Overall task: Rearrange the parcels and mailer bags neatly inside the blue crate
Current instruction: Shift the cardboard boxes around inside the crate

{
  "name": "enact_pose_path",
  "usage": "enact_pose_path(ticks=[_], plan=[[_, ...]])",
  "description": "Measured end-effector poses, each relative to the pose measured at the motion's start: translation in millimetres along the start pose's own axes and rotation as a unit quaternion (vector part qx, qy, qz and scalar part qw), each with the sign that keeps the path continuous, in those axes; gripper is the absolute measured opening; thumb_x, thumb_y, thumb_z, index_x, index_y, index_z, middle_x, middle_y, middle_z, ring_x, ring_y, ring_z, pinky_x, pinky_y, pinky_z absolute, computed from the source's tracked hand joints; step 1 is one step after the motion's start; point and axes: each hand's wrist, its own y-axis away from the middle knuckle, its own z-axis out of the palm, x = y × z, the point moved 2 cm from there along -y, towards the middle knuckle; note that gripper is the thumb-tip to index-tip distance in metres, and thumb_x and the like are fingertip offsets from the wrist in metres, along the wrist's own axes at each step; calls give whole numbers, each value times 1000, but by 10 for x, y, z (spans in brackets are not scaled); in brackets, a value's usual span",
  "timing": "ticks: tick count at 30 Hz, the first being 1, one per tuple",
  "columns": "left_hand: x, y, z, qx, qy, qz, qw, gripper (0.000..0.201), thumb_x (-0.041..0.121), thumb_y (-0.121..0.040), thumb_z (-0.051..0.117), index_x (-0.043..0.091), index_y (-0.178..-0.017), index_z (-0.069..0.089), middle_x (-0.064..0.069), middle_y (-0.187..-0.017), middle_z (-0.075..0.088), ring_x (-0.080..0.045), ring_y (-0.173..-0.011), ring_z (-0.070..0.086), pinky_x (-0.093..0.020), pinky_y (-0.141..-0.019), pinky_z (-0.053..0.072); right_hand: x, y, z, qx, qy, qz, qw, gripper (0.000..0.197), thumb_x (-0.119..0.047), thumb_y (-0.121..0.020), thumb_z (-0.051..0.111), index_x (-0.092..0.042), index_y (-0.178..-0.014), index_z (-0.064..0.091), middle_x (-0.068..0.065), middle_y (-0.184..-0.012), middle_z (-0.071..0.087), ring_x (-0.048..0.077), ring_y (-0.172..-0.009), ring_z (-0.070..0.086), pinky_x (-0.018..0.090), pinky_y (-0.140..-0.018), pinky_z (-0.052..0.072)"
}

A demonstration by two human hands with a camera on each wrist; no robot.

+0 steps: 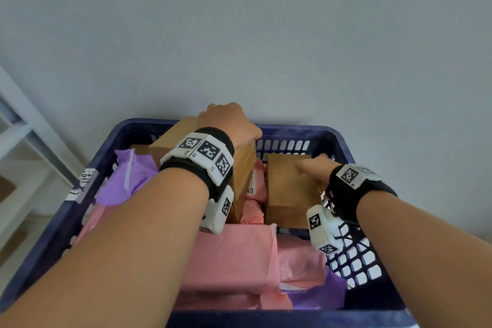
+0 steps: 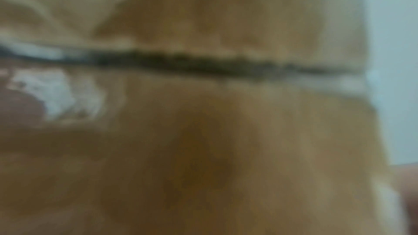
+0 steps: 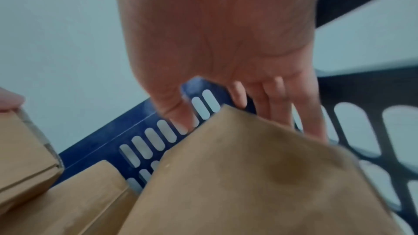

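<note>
The left hand (image 1: 229, 122) clasps the top of the taped box (image 1: 243, 165), fingers curled over its far edge; the right hand (image 1: 315, 169) pinches the plain box (image 1: 290, 189) between thumb and fingers in the blue crate's (image 1: 282, 132) far right corner — best to square both flat against the back wall. Pink mailer bags (image 1: 253, 212) wedged between the boxes, and a purple mailer bag (image 1: 127, 178) at the left, may stop them seating.

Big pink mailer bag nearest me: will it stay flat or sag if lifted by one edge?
The big pink mailer bag would probably sag: its film is creased and pillowed. Likely light for its size. The smooth plastic may slide, so take a wide grip.
</note>
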Motion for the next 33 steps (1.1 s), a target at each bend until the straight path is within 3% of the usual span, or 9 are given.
enact_pose_path(ticks=[4, 7, 12, 17, 19, 22, 25, 31, 33], plan=[[-7, 30, 0, -1, 3, 0, 1000, 28, 38, -73, 59, 19, -64, 41, -1, -74, 49, -22, -80, 47, -30, -64, 36, 91, 146, 98, -41, -6, 9, 999, 91, -57, -83, 61, -10, -150, 23, 15, -152, 32, 35, -135, 39, 45, -105, 37], [-7, 38, 8, 3, 3, -3, 1000, 28, 39, -74, 58, 19, -63, 41, -1, -71, 48, -23, -79, 47, -30, -64, 36, 66, 166, 164, -15, 14, -16, 1000, 76, -56, -87, 51, -10, -145, 36, 15, -142, 47, 34, -125, 50, 43, -106, 40], [36, 18, 9, 8, 10, 21, 1000, 20, 34, -76, 63, 15, -75, 59, -2, -78, 60, -22, -80, 58, -29, -63, 42, -27, 170, 103, 0, -53, -16, 998, 101, -56, -73, 62, -9, -149, 14, 23, -126, 50, 33, -93, 58, 36, -78, 50], [148, 63, -63, 8, 7, 107, 994, 3, 22, -84, 70, 22, -87, 70, 5, -95, 65, -16, -87, 60, -26, -72, 44, -122, 310, 48, -11, -54, -35, 998, 107, -53, -67, 71, -13, -148, 14, 15, -139, 43, 36, -117, 52, 48, -93, 49], [171, 67, -89, -5, 9, 108, 994, 4, 21, -86, 68, 25, -84, 69, 7, -90, 63, -15, -85, 58, -26, -72, 43, -255, 417, -42, -5, -10, -70, 997, 101, -58, -66, 68, -12, -144, 23, 13, -128, 51, 31, -101, 58, 39, -77, 53], [149, 5, -136, -17, 55, 73, 996, 21, 25, -92, 53, 15, -85, 71, -4, -91, 71, -24, -84, 64, -32, -74, 49, -402, 610, -285, -8, -13, -117, 993, 70, -57, -68, 66, -12, -119, 49, 3, -86, 54, 18, -61, 49, 24, -48, 35], [98, -53, -168, -25, 112, 53, 992, 36, 24, -95, 43, -1, -101, 70, -16, -103, 71, -31, -92, 64, -38, -83, 50, -439, 722, -495, -1, -5, -140, 990, 51, -50, -72, 66, -13, -107, 57, 2, -84, 58, 17, -64, 53, 23, -49, 35], [89, -29, -188, -11, 152, 32, 988, 50, 34, -104, 27, 1, -119, 61, -20, -117, 63, -33, -106, 59, -36, -91, 43, -438, 880, -859, -22, -154, -168, 973, 52, -42, -67, 71, -12, -108, 59, 0, -90, 59, 15, -74, 53, 26, -61, 41], [104, -30, -203, -9, 202, 20, 979, 52, 38, -104, 23, 5, -118, 61, -19, -112, 67, -30, -92, 62, -36, -88, 47, -484, 961, -948, -29, -185, -206, 960, 46, -28, -75, 72, -15, -114, 52, -1, -93, 56, 11, -72, 52, 24, -60, 43]])
